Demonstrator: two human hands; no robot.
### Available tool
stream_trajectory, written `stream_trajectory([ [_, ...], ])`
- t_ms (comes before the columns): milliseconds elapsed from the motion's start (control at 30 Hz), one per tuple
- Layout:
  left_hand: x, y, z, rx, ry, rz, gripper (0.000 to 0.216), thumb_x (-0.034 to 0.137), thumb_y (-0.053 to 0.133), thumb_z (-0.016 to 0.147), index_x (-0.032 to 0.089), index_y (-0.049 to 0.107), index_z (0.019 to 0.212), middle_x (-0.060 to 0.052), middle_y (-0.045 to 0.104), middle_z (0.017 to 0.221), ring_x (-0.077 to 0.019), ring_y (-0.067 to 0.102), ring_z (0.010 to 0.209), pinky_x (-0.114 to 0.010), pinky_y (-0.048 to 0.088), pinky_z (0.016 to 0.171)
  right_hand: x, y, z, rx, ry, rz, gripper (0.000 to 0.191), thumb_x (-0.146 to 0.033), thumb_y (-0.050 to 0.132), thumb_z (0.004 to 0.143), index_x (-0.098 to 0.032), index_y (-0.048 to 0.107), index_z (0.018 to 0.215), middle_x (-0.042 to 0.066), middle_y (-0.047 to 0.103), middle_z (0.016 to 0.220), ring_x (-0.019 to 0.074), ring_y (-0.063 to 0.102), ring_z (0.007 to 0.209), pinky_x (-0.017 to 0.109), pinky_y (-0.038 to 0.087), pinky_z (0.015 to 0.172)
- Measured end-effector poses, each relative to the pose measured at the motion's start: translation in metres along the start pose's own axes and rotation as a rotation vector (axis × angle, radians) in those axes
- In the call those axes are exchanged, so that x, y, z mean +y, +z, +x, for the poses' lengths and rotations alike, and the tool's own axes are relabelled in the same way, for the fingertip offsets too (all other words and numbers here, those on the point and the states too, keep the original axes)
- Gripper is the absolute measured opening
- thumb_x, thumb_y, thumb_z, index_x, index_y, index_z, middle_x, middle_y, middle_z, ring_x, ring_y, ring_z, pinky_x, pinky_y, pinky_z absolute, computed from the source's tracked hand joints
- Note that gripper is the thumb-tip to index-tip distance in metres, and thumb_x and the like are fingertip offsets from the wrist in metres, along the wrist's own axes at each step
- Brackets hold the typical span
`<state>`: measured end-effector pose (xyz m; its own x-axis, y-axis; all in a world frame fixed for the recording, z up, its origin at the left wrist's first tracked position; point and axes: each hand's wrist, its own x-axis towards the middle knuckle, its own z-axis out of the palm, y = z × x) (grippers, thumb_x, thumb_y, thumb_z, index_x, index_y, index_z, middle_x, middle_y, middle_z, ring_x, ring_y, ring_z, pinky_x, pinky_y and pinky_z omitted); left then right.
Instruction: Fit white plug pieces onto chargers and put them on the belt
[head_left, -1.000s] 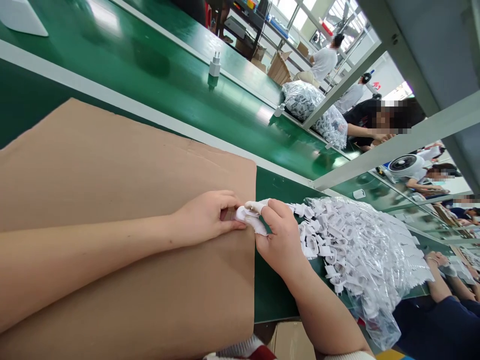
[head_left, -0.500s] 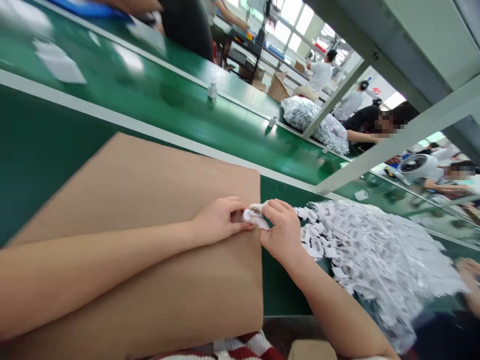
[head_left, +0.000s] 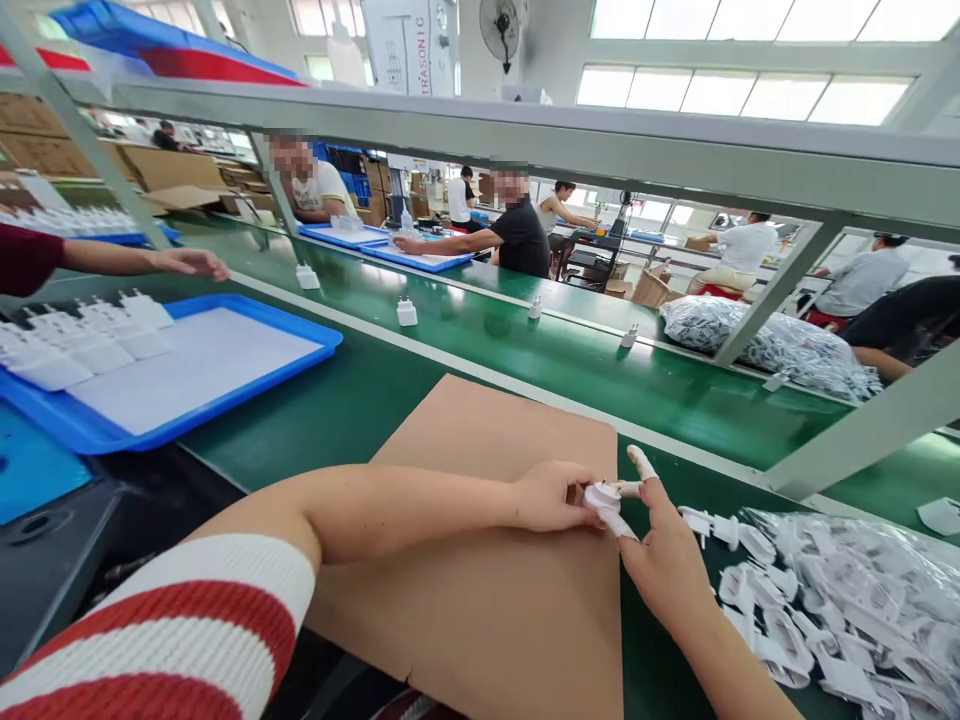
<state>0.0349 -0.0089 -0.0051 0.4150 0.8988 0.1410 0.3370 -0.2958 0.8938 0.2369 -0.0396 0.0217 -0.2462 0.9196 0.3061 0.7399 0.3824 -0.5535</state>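
Note:
Over the brown cardboard sheet (head_left: pixel 480 590), my left hand (head_left: pixel 551 497) pinches a small white plastic plug part (head_left: pixel 600 495) between thumb and fingers. My right hand (head_left: pixel 664 550), with white coverings on its fingertips, meets the same part from the right. Its thumb and one finger close on the part's edge, while another finger points up, away from it. Part of the plug piece is hidden by my fingers. Right of my right hand lies a heap of loose white plastic parts (head_left: pixel 780 610), partly in a clear bag (head_left: pixel 862 560).
At the left, a blue tray (head_left: pixel 300 350) holds several white plug adapters (head_left: pixel 90 340); a co-worker's hand (head_left: pixel 191 263) reaches above it. Beyond a pale rail, white adapters (head_left: pixel 406 313) stand on the green conveyor (head_left: pixel 480 335). A slanting metal post (head_left: pixel 862 430) rises at the right.
My view has swung left and up, bringing the blue tray and co-workers into sight. The plug part stays between my hands, and one finger of my right hand now points upward.

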Motion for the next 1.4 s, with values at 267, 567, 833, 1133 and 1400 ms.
stream_trajectory([
  [267, -0.027, -0.055, 0.103, 0.333, -0.192, 0.258, 0.03, 0.033, 0.08, 0.086, 0.017, 0.073, 0.11, -0.007, 0.076, 0.102, -0.0216, 0.067, 0.091, -0.032, 0.052, 0.085, 0.01, 0.003, -0.011, 0.073, -0.182, -0.09, 0.055, -0.026, 0.051, 0.096, -0.021, 0.045, 0.151, 0.016, 0.061, 0.141, 0.0354, 0.054, 0.134, 0.056, 0.048, 0.11],
  [567, -0.065, -0.115, 0.17, 0.597, -0.447, 0.497, 0.032, 0.041, 0.067, 0.1, 0.016, 0.067, 0.12, -0.01, 0.068, 0.124, -0.0265, 0.065, 0.115, -0.049, 0.053, 0.103, -0.007, -0.002, -0.012, -0.265, -0.17, -0.118, 0.037, -0.009, 0.058, 0.088, -0.016, 0.069, 0.123, 0.012, 0.072, 0.122, 0.0308, 0.06, 0.122, 0.049, 0.044, 0.114],
  [833, -0.039, -0.095, 0.152, 0.894, -0.48, 0.535, 0.082, 0.041, 0.077, 0.084, 0.009, 0.039, 0.149, -0.028, 0.033, 0.159, -0.0471, 0.027, 0.149, -0.061, 0.024, 0.12, -0.009, 0.003, -0.011, -0.371, -0.137, -0.21, 0.03, 0.001, 0.06, 0.075, -0.021, 0.07, 0.093, 0.006, 0.077, 0.102, 0.0221, 0.067, 0.101, 0.033, 0.046, 0.095],
  [1133, 0.106, -0.056, 0.085, 0.385, 0.26, -0.1, 0.033, 0.045, 0.064, 0.093, 0.022, 0.066, 0.117, -0.01, 0.068, 0.129, -0.028, 0.06, 0.125, -0.044, 0.045, 0.111, -0.007, 0.011, -0.016, -0.208, -0.15, -0.211, 0.032, 0.003, 0.05, 0.068, -0.021, 0.066, 0.081, 0.003, 0.072, 0.08, 0.0209, 0.065, 0.077, 0.029, 0.04, 0.069],
  [1400, 0.162, -0.079, -0.002, -0.136, 0.429, -0.433, 0.059, 0.082, 0.051, 0.09, 0.026, 0.063, 0.082, -0.008, 0.071, 0.082, -0.0333, 0.069, 0.099, -0.051, 0.054, 0.094, -0.005, 0.012, -0.018, -0.11, -0.134, -0.11, 0.029, 0.0, 0.047, 0.079, -0.021, 0.067, 0.081, 0.005, 0.072, 0.08, 0.0224, 0.069, 0.084, 0.035, 0.053, 0.093],
])
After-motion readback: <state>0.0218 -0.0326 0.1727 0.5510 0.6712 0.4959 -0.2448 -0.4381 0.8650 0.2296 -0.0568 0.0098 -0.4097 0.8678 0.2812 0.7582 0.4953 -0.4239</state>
